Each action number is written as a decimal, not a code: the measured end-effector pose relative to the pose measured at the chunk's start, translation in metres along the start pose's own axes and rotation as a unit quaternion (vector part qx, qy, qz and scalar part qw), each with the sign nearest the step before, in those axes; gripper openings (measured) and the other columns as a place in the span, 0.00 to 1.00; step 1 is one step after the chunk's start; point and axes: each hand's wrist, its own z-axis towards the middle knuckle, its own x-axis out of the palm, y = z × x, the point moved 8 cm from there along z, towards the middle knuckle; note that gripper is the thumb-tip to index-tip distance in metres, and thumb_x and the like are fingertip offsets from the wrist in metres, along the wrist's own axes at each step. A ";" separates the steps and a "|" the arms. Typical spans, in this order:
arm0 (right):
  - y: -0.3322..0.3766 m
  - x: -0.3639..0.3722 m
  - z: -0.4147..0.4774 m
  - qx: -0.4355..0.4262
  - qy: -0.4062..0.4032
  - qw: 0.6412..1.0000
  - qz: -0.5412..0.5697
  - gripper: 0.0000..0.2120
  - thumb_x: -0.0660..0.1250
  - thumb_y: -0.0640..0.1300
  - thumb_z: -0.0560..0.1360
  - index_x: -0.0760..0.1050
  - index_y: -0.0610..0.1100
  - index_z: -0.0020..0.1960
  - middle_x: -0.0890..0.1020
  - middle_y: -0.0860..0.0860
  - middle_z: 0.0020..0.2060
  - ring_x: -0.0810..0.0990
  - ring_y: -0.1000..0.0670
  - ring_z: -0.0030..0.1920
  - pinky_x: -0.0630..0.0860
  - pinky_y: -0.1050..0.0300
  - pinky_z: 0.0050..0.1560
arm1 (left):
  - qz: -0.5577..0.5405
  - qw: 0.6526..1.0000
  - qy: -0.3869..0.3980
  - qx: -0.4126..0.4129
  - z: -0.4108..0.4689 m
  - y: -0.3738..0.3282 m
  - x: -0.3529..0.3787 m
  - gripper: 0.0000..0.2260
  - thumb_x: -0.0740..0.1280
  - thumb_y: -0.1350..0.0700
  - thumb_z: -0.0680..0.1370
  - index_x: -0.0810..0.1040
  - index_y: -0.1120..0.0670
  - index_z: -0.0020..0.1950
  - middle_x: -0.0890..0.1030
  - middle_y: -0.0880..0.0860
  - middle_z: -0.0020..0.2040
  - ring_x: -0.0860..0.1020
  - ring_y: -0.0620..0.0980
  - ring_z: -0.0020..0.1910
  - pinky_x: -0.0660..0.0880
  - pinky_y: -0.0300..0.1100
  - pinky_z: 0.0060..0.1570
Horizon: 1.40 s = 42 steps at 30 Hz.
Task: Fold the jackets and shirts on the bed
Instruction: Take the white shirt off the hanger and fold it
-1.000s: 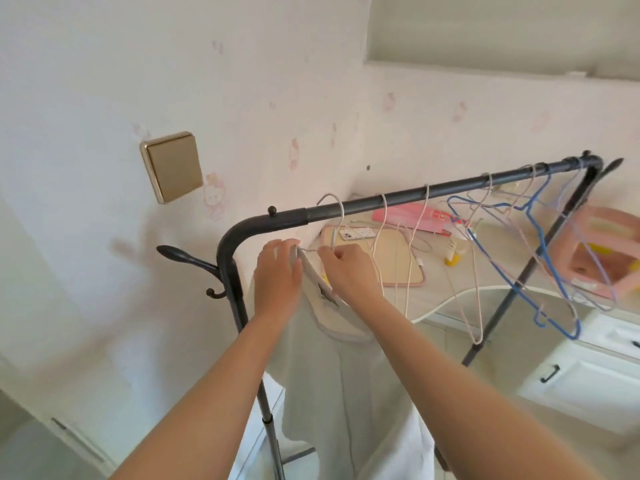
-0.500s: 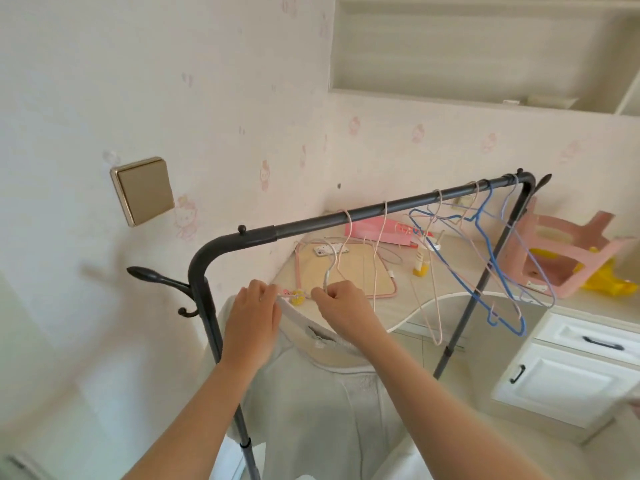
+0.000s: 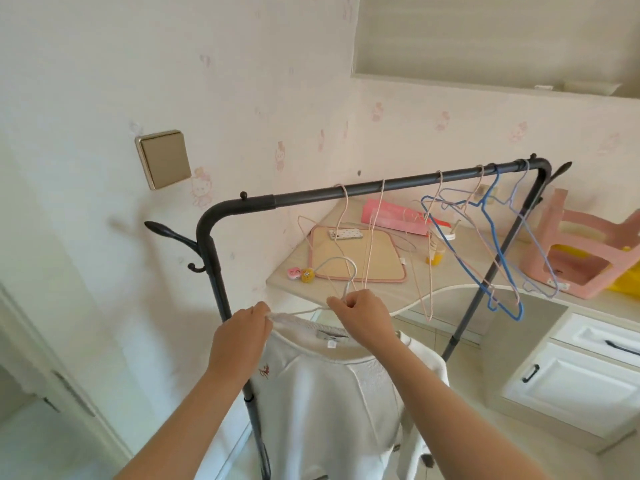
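A white sweatshirt [image 3: 322, 407] with a small red mark on its chest hangs below my hands, in front of the black clothes rack [image 3: 363, 194]. My left hand [image 3: 242, 337] pinches the collar at its left side. My right hand [image 3: 363, 320] grips the neck of a thin wire hanger [image 3: 341, 268], whose hook stands free below the rack's rail. The hanger's arm runs from my right hand to my left inside the collar. The bed is not in view.
Several empty wire hangers [image 3: 485, 237], pink and blue, hang along the rail. Behind it is a desk [image 3: 398, 289] with a mat, a phone, a pink box and a pink stool [image 3: 581, 254]. White drawers [image 3: 571, 386] stand at the right; a gold wall switch [image 3: 162, 159] at the left.
The hanger with the sweatshirt has come off the rail and dropped lower with both hands. The view has tilted up and back, showing more of the rack and desk.
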 end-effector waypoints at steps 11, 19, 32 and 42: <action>-0.036 0.007 -0.005 -0.004 0.036 0.997 0.068 0.24 0.66 0.42 0.70 0.54 0.47 0.24 0.60 0.46 0.25 0.55 0.51 0.26 0.53 0.57 0.31 | -0.059 0.991 0.037 -0.116 -0.060 0.048 -0.021 0.09 0.55 0.55 0.82 0.75 0.53 0.52 0.77 0.49 0.37 0.74 0.51 0.35 0.66 0.44 0.32; -0.038 0.049 -0.018 0.015 0.109 0.978 0.175 0.20 0.64 0.39 0.71 0.55 0.48 0.29 0.57 0.50 0.26 0.53 0.53 0.27 0.52 0.57 0.30 | -0.159 0.970 0.022 -0.182 -0.084 0.095 -0.033 0.09 0.58 0.56 0.82 0.74 0.51 0.45 0.76 0.46 0.35 0.74 0.48 0.35 0.66 0.41 0.34; 0.015 0.071 -0.010 0.003 0.115 0.938 0.328 0.22 0.59 0.56 0.80 0.62 0.48 0.30 0.63 0.55 0.24 0.60 0.54 0.27 0.59 0.59 0.33 | -0.184 0.963 0.009 -0.197 -0.065 0.083 -0.046 0.11 0.54 0.57 0.81 0.71 0.55 0.41 0.73 0.52 0.33 0.71 0.53 0.35 0.65 0.46 0.34; 0.012 0.047 -0.017 0.053 0.008 0.936 0.347 0.19 0.58 0.49 0.80 0.61 0.46 0.32 0.63 0.50 0.26 0.58 0.52 0.27 0.57 0.58 0.31 | -0.174 0.952 0.056 -0.245 -0.063 0.086 -0.012 0.13 0.51 0.56 0.82 0.69 0.54 0.40 0.73 0.51 0.34 0.71 0.51 0.35 0.63 0.44 0.32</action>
